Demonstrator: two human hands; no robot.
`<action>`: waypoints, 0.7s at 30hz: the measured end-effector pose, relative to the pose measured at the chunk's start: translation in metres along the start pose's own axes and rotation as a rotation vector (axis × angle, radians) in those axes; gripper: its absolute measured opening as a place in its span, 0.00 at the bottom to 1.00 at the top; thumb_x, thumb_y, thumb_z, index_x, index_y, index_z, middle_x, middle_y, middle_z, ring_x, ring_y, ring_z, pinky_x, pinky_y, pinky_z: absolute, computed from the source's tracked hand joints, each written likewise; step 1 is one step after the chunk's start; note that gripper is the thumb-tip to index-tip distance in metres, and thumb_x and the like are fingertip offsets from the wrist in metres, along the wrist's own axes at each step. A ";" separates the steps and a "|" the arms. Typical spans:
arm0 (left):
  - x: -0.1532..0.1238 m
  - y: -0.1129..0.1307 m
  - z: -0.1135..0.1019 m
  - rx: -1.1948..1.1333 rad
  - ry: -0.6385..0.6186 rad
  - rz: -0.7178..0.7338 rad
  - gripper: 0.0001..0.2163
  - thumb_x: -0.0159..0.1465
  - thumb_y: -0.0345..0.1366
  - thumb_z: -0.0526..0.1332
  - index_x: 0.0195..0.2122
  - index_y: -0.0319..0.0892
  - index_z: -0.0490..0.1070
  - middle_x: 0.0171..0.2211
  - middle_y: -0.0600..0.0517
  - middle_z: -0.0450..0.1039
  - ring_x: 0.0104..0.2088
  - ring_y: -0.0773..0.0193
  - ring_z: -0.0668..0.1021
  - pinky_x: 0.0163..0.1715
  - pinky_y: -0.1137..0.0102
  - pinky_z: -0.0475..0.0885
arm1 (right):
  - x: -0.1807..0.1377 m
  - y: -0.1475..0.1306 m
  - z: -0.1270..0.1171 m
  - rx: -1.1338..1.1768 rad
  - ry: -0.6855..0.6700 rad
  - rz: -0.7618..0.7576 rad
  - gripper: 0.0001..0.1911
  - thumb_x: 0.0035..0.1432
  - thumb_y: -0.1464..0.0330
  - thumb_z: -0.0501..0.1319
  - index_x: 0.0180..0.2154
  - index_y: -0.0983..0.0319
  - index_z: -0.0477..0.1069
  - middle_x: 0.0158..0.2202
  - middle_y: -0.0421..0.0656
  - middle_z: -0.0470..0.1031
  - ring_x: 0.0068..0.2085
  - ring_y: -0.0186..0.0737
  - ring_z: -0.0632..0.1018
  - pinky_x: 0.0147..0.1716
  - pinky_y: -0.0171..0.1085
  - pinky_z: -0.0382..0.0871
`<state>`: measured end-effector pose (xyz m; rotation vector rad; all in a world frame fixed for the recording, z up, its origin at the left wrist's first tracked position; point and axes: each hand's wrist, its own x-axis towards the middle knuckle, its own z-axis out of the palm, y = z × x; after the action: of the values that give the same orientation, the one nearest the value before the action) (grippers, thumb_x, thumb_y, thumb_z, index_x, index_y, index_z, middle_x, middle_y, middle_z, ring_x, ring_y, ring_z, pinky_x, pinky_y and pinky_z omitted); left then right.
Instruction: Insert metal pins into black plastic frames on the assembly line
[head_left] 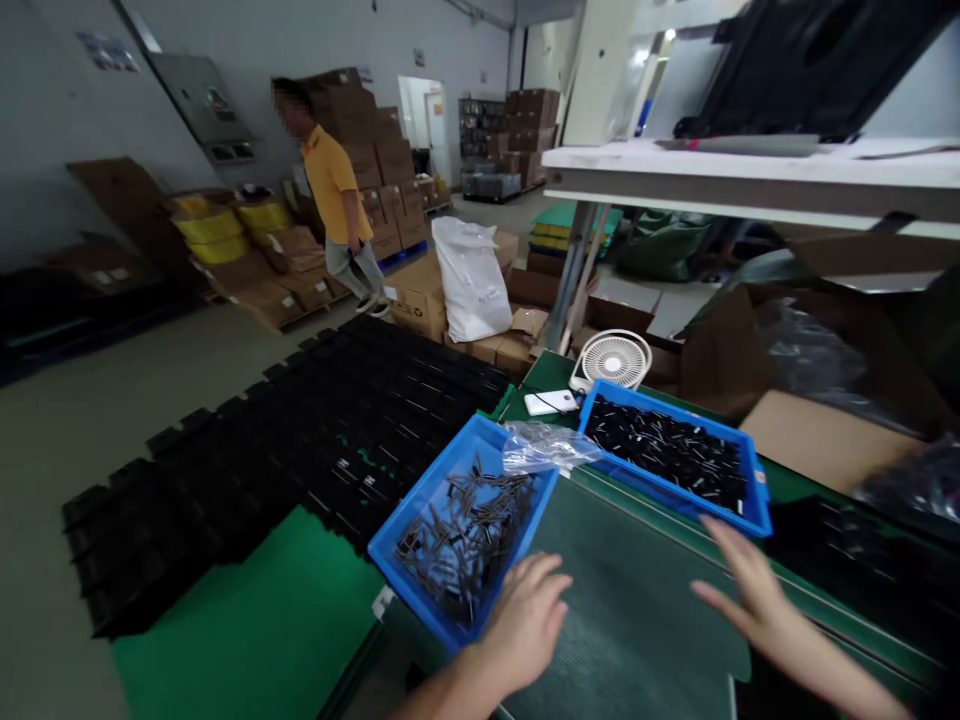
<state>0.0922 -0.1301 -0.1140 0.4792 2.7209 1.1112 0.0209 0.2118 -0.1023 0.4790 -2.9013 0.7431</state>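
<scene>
My left hand is over the near right edge of a blue bin, its fingers loosely bent and apart, with nothing seen in it. Inside that bin lie many thin, dark metal pins. I cannot tell whether the hand touches the rim. My right hand hovers above the green work surface, thumb and fingers spread, holding nothing. Just beyond it stands a second blue tray full of small black pieces. A crumpled clear plastic bag lies over the first bin's far corner.
A small white fan and a white power bank sit behind the bins. Stacked black parts spread out at left. A white shelf overhangs the right side. Another person walks among cartons in the background.
</scene>
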 end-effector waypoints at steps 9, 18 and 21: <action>-0.146 -0.179 -0.085 0.281 0.783 -0.595 0.17 0.67 0.37 0.45 0.51 0.41 0.66 0.59 0.42 0.58 0.59 0.50 0.63 0.56 0.52 0.64 | 0.094 -0.121 0.126 -0.044 -0.227 -0.125 0.33 0.62 0.58 0.49 0.65 0.48 0.38 0.66 0.51 0.43 0.63 0.59 0.57 0.50 0.57 0.66; -0.196 -0.311 -0.082 0.447 0.782 -0.920 0.16 0.65 0.33 0.50 0.51 0.38 0.68 0.57 0.39 0.59 0.59 0.44 0.63 0.53 0.51 0.66 | 0.096 -0.070 0.201 0.032 0.017 -0.176 0.39 0.58 0.52 0.52 0.66 0.51 0.38 0.62 0.53 0.52 0.60 0.64 0.62 0.52 0.59 0.65; -0.160 -0.348 -0.084 0.445 0.619 -0.839 0.17 0.65 0.34 0.50 0.53 0.42 0.68 0.61 0.41 0.56 0.60 0.48 0.62 0.56 0.54 0.63 | 0.081 -0.048 0.211 0.005 0.076 -0.152 0.41 0.55 0.51 0.54 0.65 0.50 0.40 0.61 0.51 0.56 0.59 0.66 0.63 0.51 0.61 0.65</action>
<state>0.1391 -0.4752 -0.2945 -1.0575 3.1037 0.4533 -0.0461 0.0476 -0.2509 0.6490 -2.7567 0.7290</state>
